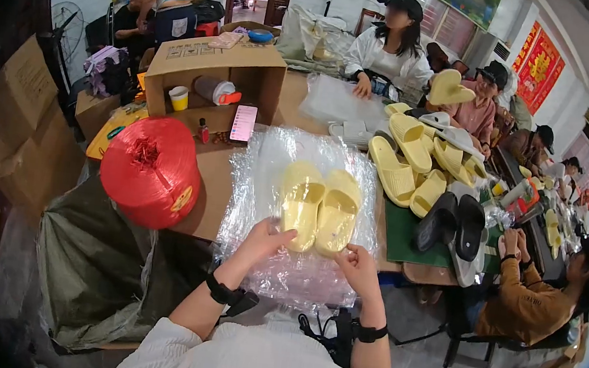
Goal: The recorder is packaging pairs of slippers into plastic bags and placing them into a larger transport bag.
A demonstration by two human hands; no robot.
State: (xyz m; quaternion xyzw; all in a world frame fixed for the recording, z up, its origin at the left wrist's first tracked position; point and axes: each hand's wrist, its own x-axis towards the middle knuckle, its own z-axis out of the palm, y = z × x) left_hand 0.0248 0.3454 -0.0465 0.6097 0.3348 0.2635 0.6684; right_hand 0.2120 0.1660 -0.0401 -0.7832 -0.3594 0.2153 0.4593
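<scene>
Both hands grip bagged yellow slippers (pixel 319 209) on cluttered brown table (pixel 213 167).

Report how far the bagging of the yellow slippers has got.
Done: nothing sealed shows. In hand: one pale yellow pair lies on the clear bags, left hand and right hand at its heels. Left: the loose yellow slippers and the black pair alongside.

Open brown carton (pixel 210 65); red wall posters (pixel 538 70)
</scene>
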